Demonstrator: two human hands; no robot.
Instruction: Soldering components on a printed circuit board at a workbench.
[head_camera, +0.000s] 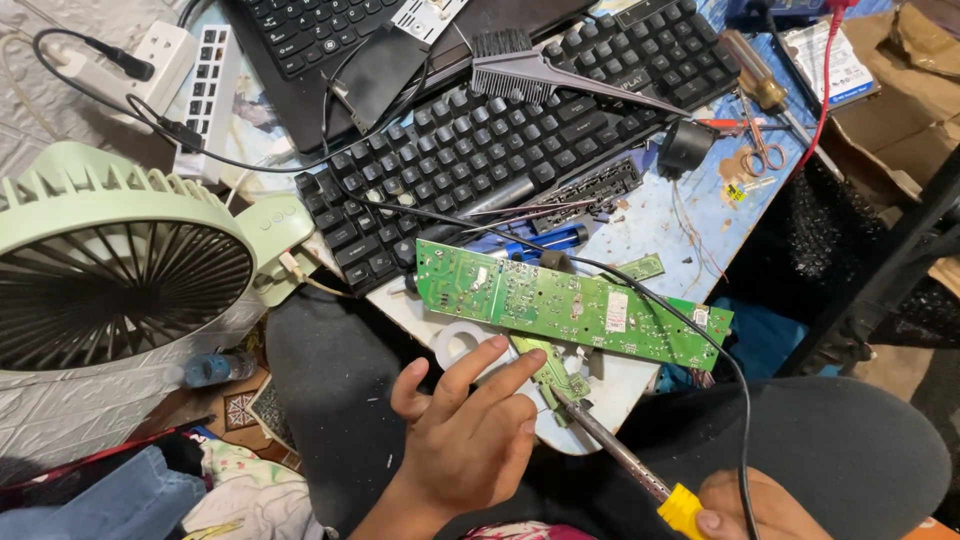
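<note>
Cluttered blue worktop. Nearest, right hand gripping yellow-handled soldering iron, tip on small green board. Left hand open, fingers pressing that board. Beyond: long green circuit board, black keyboard, green fan at left.

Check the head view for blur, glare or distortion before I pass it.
Head view: evenly lit and sharp on the green circuit board; mild glare on the keyboard keys; wide-angle bending at the fan; the right hand is cropped by the bottom edge.
</note>
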